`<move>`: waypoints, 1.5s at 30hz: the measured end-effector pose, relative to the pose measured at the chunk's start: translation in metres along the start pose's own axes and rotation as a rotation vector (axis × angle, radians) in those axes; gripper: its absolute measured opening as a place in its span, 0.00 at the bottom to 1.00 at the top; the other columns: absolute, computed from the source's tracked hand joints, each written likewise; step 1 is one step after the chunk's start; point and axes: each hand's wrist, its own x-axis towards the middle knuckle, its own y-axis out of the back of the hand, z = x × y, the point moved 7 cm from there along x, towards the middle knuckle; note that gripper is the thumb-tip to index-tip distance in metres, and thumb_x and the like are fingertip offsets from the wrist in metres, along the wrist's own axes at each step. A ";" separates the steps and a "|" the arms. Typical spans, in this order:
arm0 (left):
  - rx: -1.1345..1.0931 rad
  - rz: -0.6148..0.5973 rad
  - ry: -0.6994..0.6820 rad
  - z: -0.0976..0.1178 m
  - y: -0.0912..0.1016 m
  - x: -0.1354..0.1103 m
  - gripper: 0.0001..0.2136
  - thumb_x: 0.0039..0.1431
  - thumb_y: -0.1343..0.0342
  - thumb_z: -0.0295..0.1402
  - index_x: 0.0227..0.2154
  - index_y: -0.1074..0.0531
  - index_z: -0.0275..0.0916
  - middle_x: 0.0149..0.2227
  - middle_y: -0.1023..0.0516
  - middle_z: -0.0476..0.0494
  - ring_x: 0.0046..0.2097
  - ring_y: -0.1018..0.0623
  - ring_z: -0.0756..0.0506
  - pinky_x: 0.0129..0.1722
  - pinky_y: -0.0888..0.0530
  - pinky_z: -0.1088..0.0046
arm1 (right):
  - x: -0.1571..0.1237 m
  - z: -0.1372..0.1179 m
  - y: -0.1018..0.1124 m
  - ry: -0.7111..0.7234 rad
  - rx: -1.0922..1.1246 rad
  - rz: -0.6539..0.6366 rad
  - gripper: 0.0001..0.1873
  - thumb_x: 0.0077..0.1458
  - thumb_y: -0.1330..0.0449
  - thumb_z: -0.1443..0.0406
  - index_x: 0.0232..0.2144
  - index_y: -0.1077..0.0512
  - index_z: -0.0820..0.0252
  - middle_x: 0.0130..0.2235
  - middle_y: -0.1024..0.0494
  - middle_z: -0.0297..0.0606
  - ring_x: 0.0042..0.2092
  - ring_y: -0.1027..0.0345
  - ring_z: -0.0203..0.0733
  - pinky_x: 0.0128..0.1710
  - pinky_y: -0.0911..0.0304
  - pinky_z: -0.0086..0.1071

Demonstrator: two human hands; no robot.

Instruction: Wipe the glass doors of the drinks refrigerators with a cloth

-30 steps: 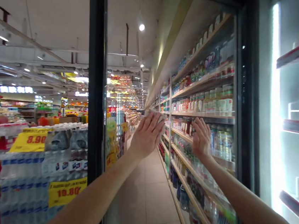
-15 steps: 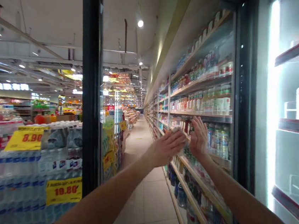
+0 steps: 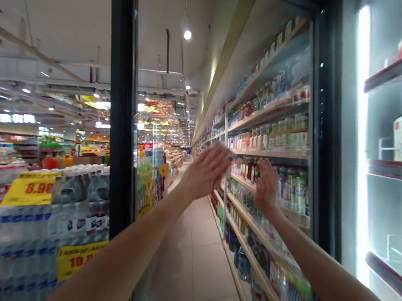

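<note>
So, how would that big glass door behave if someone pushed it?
The glass door would probably stay stiff, since a thick dark frame borders it. It would likely feel fairly heavy, given its tall pane. It may well swing rather than slide, as it stands open beside the lit cabinet.

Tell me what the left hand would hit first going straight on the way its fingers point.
Most likely the glass door, if not already against it: the left hand is blurred and depth is unclear. The right hand seems to sit below that line.
</note>
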 end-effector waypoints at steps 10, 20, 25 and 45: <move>-0.004 0.167 0.174 0.001 0.002 -0.010 0.31 0.61 0.55 0.37 0.64 0.57 0.30 0.65 0.49 0.35 0.67 0.54 0.42 0.64 0.47 0.60 | 0.029 -0.075 -0.006 0.010 0.334 0.002 0.26 0.61 0.59 0.68 0.62 0.49 0.57 0.61 0.38 0.44 0.62 0.45 0.43 0.59 0.44 0.45; 0.101 0.281 0.435 -0.041 0.030 -0.052 0.30 0.63 0.58 0.36 0.65 0.60 0.36 0.65 0.50 0.34 0.67 0.53 0.41 0.64 0.48 0.56 | 0.058 -0.117 -0.057 0.126 -0.128 -0.326 0.26 0.60 0.53 0.63 0.60 0.44 0.51 0.66 0.49 0.42 0.67 0.62 0.50 0.62 0.61 0.57; 0.120 0.265 0.444 -0.037 0.023 -0.048 0.32 0.63 0.56 0.38 0.65 0.63 0.35 0.65 0.50 0.35 0.67 0.54 0.40 0.64 0.49 0.54 | 0.068 0.032 -0.004 -0.209 -0.296 -0.215 0.25 0.61 0.57 0.63 0.60 0.43 0.53 0.65 0.46 0.45 0.66 0.57 0.51 0.60 0.59 0.61; 0.163 0.239 0.486 -0.001 -0.001 -0.081 0.34 0.61 0.52 0.37 0.65 0.62 0.36 0.64 0.47 0.36 0.66 0.51 0.42 0.65 0.52 0.57 | 0.012 -0.047 -0.030 0.114 -0.212 -0.276 0.29 0.58 0.53 0.64 0.62 0.47 0.53 0.65 0.46 0.44 0.67 0.62 0.51 0.62 0.56 0.54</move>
